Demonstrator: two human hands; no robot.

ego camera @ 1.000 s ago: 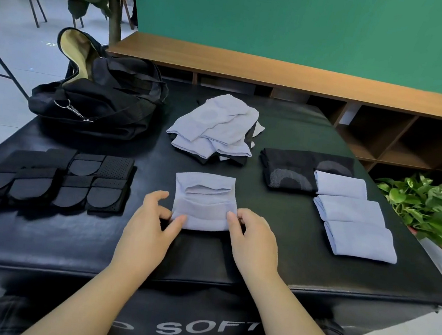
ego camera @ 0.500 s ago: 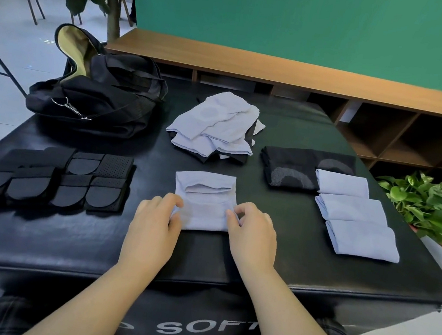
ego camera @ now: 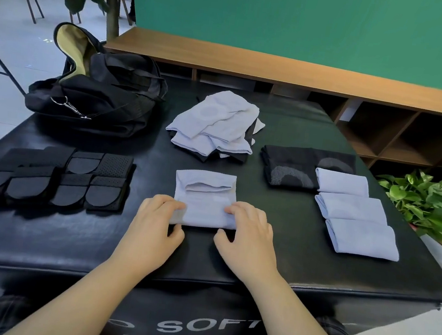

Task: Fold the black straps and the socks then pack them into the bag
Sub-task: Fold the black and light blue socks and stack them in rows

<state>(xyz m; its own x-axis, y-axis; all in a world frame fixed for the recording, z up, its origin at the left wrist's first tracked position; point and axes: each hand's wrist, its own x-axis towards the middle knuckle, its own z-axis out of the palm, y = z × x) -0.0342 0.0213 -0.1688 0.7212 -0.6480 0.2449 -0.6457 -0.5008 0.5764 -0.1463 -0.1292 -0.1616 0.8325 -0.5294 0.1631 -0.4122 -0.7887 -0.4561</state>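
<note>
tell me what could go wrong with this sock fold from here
1. Both hands, left hand and right hand, pinch only the near corners of the light sock; its far layers lie loose and could spring open when lifted.
2. The unfolded sock pile sits just beyond it, so a forward push might tangle them.
3. The folded socks lie near the table edge and could be knocked off.

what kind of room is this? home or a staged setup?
Likely a staged recording space, not a home. A flat green backdrop fills the wall, a low wooden shelf unit with bare cubbies runs below it, and the work surface is a padded black block with printed lettering. Potted plants stand at the sides.
</note>
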